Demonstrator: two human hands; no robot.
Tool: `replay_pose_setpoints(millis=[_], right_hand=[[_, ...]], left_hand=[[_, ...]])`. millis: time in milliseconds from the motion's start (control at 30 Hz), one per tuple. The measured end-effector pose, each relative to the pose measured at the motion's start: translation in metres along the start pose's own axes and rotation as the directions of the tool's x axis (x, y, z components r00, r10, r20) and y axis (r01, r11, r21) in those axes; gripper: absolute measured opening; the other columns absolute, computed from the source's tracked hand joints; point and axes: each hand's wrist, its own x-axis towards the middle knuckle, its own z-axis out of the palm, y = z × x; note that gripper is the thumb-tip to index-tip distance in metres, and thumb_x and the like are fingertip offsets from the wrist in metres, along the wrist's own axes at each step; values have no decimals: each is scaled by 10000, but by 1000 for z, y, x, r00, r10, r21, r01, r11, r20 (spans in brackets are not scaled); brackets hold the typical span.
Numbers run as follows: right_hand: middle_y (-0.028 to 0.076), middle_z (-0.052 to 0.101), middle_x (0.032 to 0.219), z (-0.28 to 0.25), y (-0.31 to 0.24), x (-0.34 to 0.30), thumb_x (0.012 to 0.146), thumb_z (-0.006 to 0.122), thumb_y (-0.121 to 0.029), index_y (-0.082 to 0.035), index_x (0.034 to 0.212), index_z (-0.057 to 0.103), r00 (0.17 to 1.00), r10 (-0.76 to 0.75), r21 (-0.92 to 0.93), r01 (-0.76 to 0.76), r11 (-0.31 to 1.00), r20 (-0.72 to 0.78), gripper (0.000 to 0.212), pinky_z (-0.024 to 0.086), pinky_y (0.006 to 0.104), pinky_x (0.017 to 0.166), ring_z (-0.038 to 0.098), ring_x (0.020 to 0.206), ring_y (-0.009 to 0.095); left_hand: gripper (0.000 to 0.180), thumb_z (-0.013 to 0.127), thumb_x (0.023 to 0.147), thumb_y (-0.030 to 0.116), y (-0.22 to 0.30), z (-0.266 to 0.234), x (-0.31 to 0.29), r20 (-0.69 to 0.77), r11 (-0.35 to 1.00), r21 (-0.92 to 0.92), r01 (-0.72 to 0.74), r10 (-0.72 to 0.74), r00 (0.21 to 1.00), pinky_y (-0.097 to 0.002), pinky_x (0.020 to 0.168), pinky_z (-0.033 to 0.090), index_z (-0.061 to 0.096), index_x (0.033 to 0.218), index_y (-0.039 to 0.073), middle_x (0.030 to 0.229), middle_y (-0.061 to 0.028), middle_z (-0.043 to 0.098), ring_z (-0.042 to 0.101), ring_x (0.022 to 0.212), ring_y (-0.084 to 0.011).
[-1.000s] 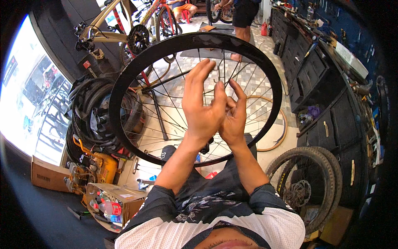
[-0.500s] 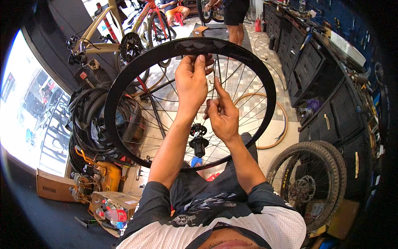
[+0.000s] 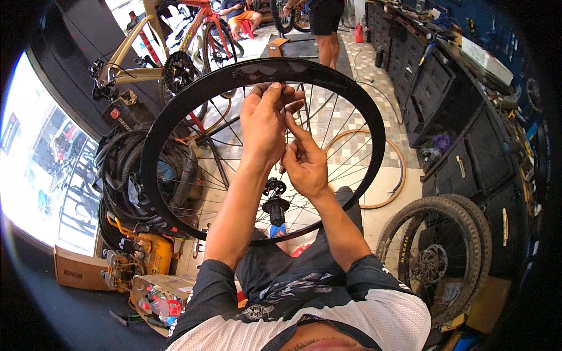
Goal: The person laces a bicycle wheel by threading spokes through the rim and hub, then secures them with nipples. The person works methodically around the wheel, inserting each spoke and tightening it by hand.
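A black deep-rim bicycle wheel (image 3: 281, 69) without a tire stands upright before me, its dark hub (image 3: 275, 207) low between my forearms. My left hand (image 3: 262, 126) reaches up to the inner side of the rim's top. Its thumb and fingers are pinched together there; what lies between them is hidden. Just below and to the right, my right hand (image 3: 307, 167) closes thumb and fingers around a thin spoke, the index finger pointing up toward the left hand. Other thin spokes fan out from the hub to the rim. The wheel's lower edge is near my lap.
A gold bike frame (image 3: 137, 73) and a pile of black tires (image 3: 126, 164) are on the left, above a yellow compressor (image 3: 155, 251). Knobby-tired wheels (image 3: 386, 234) lean at right beside black drawer cabinets (image 3: 477, 152). A tan-edged tire (image 3: 403, 169) lies on the floor. Two people are farther off.
Both hands and the wheel have shifted slightly left in view. The right hand has come closer to the left hand, its index finger now against the left hand's lower edge.
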Motion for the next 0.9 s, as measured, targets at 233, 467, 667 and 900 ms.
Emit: replay_pose_setpoints(millis=[233, 467, 667, 900], right_hand=[[-42, 502, 633, 0, -2, -2, 926, 610, 57, -90, 1544, 534, 1000, -17, -37, 17, 999, -13, 639, 428, 233, 545, 474, 576, 20], [-34, 509, 649, 2, 1, -3, 920, 605, 65, -64, 1524, 549, 998, -55, -21, 54, 998, -30, 620, 427, 230, 553, 470, 582, 23], [37, 653, 838, 0, 0, -5, 910, 594, 84, -40, 1499, 566, 998, -44, -58, 42, 997, -43, 603, 484, 239, 625, 530, 656, 42], [58, 637, 731, 2, 1, -4, 919, 656, 44, -53, 1488, 571, 998, -48, -91, 45, 995, -39, 584, 492, 269, 613, 570, 638, 60]], left_hand=[[166, 613, 1040, 153, 2, 4, -4, -33, 1000, 24, -3, 4, 999, -437, 860, 594, 565, 1099, 5, 997, -117, 649, 682, 893, -255], [156, 613, 1042, 154, 2, 5, -7, -7, 998, 56, -26, 27, 1000, -400, 808, 586, 561, 1075, 11, 968, -94, 636, 673, 850, -213], [152, 612, 1043, 158, 1, 8, -9, 12, 999, 37, -37, 37, 999, -368, 742, 582, 555, 1047, 17, 938, -81, 626, 657, 790, -191], [168, 630, 1040, 155, 2, 10, -12, 7, 986, 126, -106, 106, 994, -349, 727, 578, 565, 1053, 0, 942, -93, 641, 654, 758, -174]])
